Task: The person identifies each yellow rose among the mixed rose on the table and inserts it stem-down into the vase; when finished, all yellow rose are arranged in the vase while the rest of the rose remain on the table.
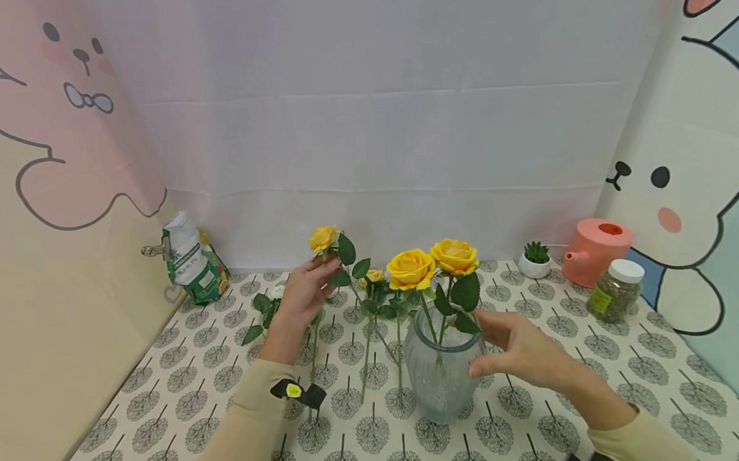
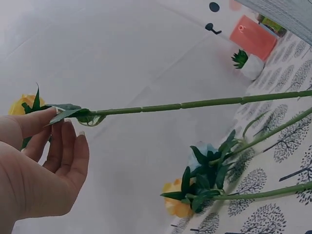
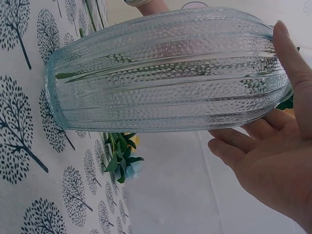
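Pinching one rose (image 1: 324, 238) under its bloom with my left hand (image 1: 304, 292), left of the vase (image 1: 441, 385); my right hand (image 1: 526, 351) curves round the vase near its rim. Held rose: yellow, green-leaved, stem long and slim. Vase: one, bluish, see-through, ribbed, pebbled. Two yellow blooms (image 1: 411, 270) stand in it. Loose flowers (image 1: 374, 276) beside it overlap; I can't count them. One jar (image 1: 615, 295), one succulent (image 1: 535, 261).

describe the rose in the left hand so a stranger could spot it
On the tree-print tablecloth stands a vase with two yellow roses. Left of it in the head view, the left hand pinches the rose, also yellow but alone in being held.
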